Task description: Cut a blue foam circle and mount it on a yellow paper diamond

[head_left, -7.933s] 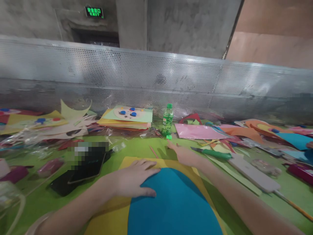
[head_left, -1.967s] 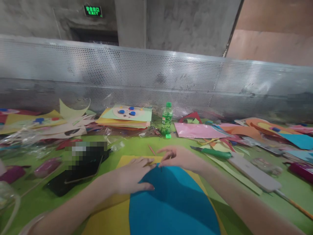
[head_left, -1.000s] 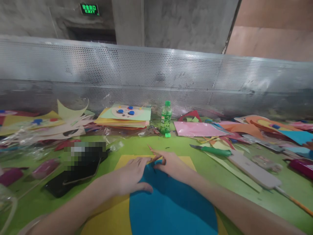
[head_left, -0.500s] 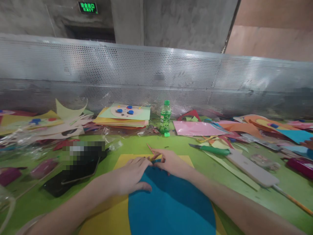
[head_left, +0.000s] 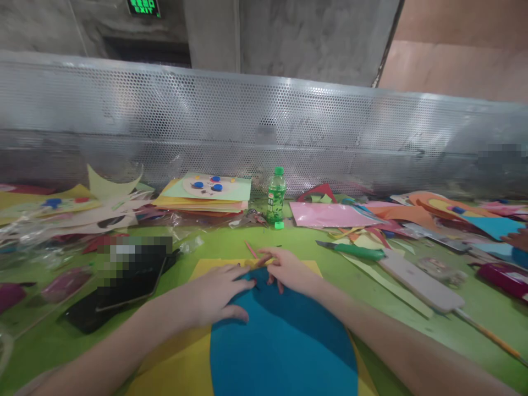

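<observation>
A blue felt oval (head_left: 284, 341) lies on a yellow sheet (head_left: 177, 363) on the green table top. My left hand (head_left: 212, 294) rests flat and open on the oval's upper left edge, fingers stretched toward its top. Fingertip to fingertip with it, my right hand (head_left: 289, 270) sits at the top of the oval. Its fingers are curled in a pinch on something small that I cannot make out. A thin red strip (head_left: 249, 249) lies on the table just beyond both hands.
A green bottle (head_left: 275, 195) stands behind the hands, its cap (head_left: 279, 225) beside it. A green-handled knife (head_left: 355, 252), a white phone (head_left: 421, 280) and a pencil (head_left: 490, 338) lie right; a black phone (head_left: 119, 289) left. Paper stacks (head_left: 206, 193) line a perforated metal barrier (head_left: 264, 132).
My right hand came back from near the bottle to the top of the blue oval and closed into a pinch by my left fingertips. My left hand has stayed flat.
</observation>
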Tool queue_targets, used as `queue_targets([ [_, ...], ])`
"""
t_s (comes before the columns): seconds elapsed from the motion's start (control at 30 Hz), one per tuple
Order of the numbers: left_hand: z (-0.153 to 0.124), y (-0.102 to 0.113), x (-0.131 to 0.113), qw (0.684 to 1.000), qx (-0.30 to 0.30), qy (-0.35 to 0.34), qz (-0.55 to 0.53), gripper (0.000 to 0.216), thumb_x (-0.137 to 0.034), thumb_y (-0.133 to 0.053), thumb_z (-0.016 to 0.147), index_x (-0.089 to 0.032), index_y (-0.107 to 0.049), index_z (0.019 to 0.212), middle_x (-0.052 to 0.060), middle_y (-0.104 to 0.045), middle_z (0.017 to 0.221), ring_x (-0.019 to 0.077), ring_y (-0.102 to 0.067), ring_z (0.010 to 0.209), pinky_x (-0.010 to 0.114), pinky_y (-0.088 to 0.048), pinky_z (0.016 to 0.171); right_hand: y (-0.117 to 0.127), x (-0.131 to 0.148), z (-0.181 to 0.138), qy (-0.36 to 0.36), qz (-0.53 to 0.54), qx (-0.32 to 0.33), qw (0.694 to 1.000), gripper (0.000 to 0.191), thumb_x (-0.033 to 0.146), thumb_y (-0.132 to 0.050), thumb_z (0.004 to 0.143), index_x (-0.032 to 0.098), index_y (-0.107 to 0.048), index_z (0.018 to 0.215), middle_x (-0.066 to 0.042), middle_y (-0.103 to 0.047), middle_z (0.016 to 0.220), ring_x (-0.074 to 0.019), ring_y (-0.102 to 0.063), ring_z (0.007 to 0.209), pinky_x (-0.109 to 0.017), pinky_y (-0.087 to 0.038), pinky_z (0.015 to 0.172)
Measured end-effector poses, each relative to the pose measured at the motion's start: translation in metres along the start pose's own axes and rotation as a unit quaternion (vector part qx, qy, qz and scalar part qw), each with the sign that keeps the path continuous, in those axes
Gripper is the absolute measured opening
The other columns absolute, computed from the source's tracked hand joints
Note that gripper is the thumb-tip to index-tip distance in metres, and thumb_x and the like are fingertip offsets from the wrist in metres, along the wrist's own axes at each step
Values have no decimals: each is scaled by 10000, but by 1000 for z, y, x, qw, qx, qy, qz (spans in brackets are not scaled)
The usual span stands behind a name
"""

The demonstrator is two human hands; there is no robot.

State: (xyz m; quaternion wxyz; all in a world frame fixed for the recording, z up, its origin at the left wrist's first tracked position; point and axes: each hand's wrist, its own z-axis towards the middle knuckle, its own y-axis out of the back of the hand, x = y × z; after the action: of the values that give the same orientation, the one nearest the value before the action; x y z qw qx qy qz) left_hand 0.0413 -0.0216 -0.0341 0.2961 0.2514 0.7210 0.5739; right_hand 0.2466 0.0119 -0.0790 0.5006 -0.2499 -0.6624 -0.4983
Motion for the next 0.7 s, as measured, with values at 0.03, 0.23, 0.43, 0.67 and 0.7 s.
queue_targets([
  [0.03, 0, 0, 0, 1000, 0, -2, 8, 660, -649, -397, 770, -260, -449, 1300, 104, -329, 1420, 322, -311, 1281, 446, -313, 993, 0, 1, -1, -3, -1, -3, 1000, 557, 91, -379, 713, 180, -434, 1260, -95, -562, 1146, -56, -582, 553, -131, -415, 365],
  [0.23, 0, 0, 1, 1000, -20, -15, 0, 618, -612, -451, 770, -248, -492, 1268, 102, -401, 1376, 312, -392, 1235, 420, -351, 971, -1, 0, -1, -4, -2, -14, 1000, 527, 85, -366, 713, 186, -466, 1221, -76, -576, 1126, -40, -564, 529, -120, -394, 365],
  [0.43, 1, 3, 1, 1000, -12, -12, -13, 566, -580, -476, 776, -249, -531, 1231, 91, -442, 1347, 290, -415, 1223, 380, -392, 943, 0, -1, 0, -4, 8, -14, 1000, 507, 91, -359, 724, 171, -464, 1214, -77, -585, 1106, -39, -550, 509, -128, -400, 366],
  [0.67, 0, 5, -2, 1000, -6, 12, -7, 663, -602, -457, 772, -266, -386, 1339, 88, -454, 1346, 284, -487, 1161, 345, -448, 872, 0, 2, -3, -4, 13, -21, 1000, 493, 99, -363, 726, 175, -495, 1195, -74, -601, 1054, -39, -548, 483, -145, -407, 368],
  [0.7, 0, 5, -3, 1000, -8, 11, -2, 645, -595, -445, 784, -269, -388, 1338, 86, -444, 1354, 283, -478, 1170, 347, -440, 883, 0, 2, -3, -5, 11, -20, 1000, 485, 99, -363, 731, 175, -498, 1191, -72, -603, 1050, -35, -540, 468, -148, -410, 371],
])
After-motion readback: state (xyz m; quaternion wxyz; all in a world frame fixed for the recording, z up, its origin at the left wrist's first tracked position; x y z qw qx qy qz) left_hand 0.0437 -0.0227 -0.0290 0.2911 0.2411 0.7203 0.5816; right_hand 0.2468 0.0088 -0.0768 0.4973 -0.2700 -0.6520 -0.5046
